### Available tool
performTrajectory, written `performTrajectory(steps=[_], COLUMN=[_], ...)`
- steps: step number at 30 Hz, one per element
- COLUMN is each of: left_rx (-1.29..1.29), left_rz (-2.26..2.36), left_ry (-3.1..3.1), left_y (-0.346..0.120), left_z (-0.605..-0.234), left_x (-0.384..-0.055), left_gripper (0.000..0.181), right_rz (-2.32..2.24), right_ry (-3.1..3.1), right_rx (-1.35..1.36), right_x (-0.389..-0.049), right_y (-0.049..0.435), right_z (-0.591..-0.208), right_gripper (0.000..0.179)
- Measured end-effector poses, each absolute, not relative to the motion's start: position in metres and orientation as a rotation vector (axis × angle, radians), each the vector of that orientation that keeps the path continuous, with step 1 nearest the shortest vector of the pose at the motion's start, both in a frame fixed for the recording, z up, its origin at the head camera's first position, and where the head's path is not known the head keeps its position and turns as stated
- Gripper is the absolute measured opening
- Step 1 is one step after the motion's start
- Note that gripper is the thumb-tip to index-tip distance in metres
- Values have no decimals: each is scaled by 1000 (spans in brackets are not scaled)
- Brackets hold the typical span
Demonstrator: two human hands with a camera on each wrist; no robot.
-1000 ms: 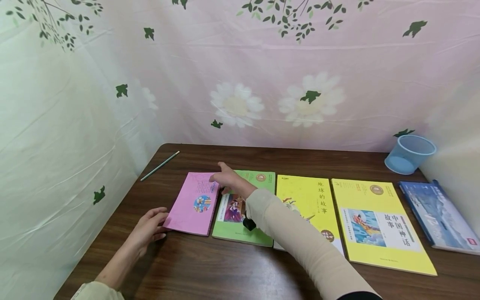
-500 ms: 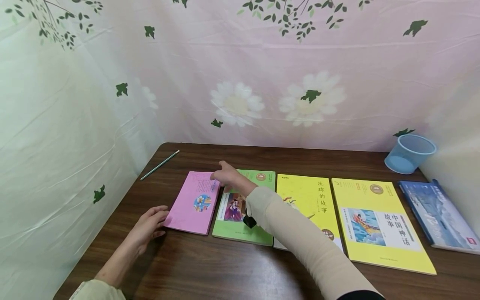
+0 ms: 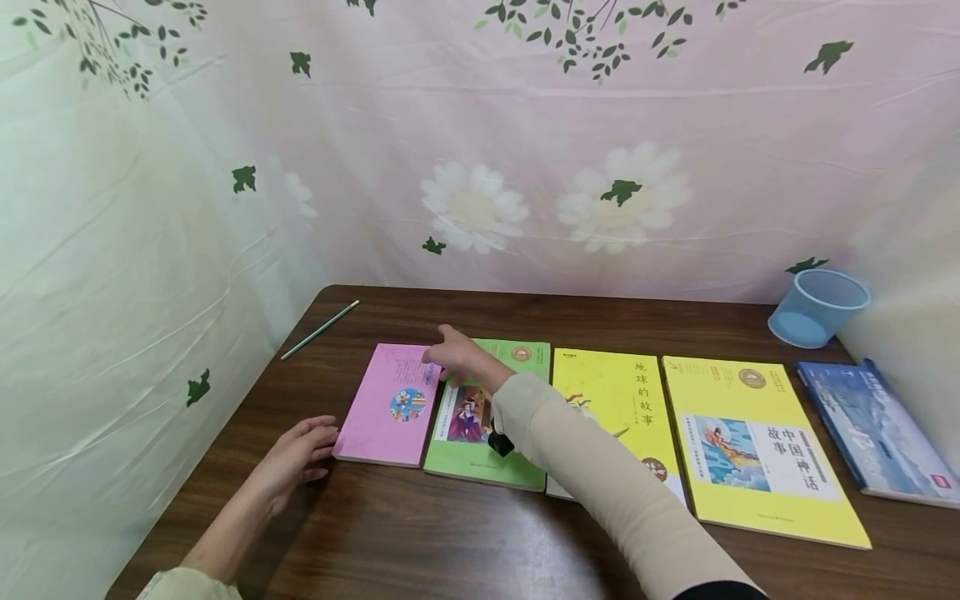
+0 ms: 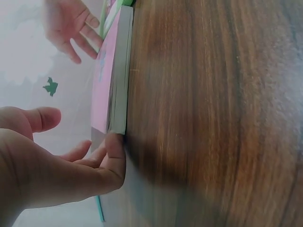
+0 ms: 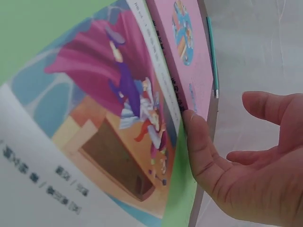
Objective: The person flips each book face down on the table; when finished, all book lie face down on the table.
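The pink book (image 3: 375,417) lies flat at the left end of the row, its long axis running near to far and roughly parallel to the long edge of its neighbour. Its lettered spine faces right, its near page edges face me, and the cover's small print sits towards the far right corner. I have no grasp on it: my left hand (image 3: 296,458), loosely bent, touches its near left corner, while my right hand (image 3: 465,358), unclenched, sets a fingertip at the spine's far part. I judge this to be a squaring step; light, level pressure from both sides should serve best (too hard at one corner and the book would pivot). I should watch the narrow gap to the green book (image 3: 491,467) on the right and keep my right wrist off its cover. Left of the far end, a thin stick (image 3: 320,331) lies on the table (image 3: 420,542).
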State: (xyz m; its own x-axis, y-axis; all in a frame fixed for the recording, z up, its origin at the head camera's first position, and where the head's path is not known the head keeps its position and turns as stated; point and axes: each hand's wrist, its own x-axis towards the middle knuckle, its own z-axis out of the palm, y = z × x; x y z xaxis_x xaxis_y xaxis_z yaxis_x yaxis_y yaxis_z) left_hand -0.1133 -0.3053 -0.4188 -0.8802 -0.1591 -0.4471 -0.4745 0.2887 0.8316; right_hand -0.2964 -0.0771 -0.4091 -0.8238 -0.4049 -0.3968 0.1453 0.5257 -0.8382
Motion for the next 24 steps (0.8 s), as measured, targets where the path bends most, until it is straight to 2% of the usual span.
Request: performTrajectory(steps=[12, 24], left_rx=[-565, -518], left_rz=[1631, 1776], left_ry=[2190, 2133], left_y=[-312, -309], left_z=[-414, -419], left_x=[-95, -96], left_gripper=[62, 60], right_rz=[-1295, -1316], right_ry=[2199, 2173], right_rx=[-183, -182], right_x=[-302, -304], right_y=[-78, -79], right_z=[-416, -422], right_gripper=[78, 79])
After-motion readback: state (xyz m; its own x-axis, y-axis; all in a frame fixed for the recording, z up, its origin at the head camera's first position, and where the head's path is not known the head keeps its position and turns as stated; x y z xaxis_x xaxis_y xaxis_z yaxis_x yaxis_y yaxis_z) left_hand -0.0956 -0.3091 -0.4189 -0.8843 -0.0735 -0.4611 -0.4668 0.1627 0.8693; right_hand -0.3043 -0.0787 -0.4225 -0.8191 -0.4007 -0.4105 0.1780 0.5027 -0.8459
